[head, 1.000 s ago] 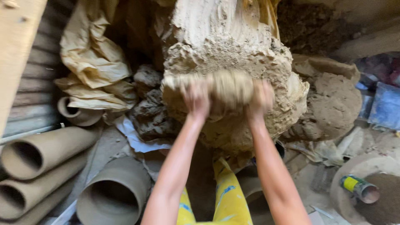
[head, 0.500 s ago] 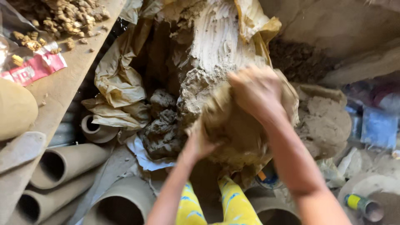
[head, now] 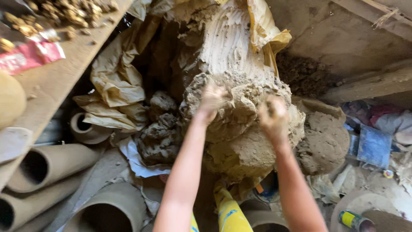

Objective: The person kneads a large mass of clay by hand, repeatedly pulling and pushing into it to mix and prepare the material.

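A big lump of clay (head: pixel 240 124) sits against crumpled paper (head: pixel 116 81), above clay pipes (head: pixel 47 165). The left hand (head: pixel 211 99) digs its fingers into the top; the right hand (head: pixel 273 115) presses there, fingers curled on clay.

Red packet (head: pixel 29 56): flat, crumpled wrapper, red with white print, upper left of the frame, lying on the wooden board beside loose crumbs.

Labelled can (head: pixel 355 220): small cylinder on its side, lower right corner; yellow label with a green band, bare metal end toward the right.

Blue pack (head: pixel 374 146): flat, roughly square, dusty blue, right edge of the frame at mid height.

Tan wrapping sheets (head: pixel 115 81): crumpled, upper left of centre, unprinted.
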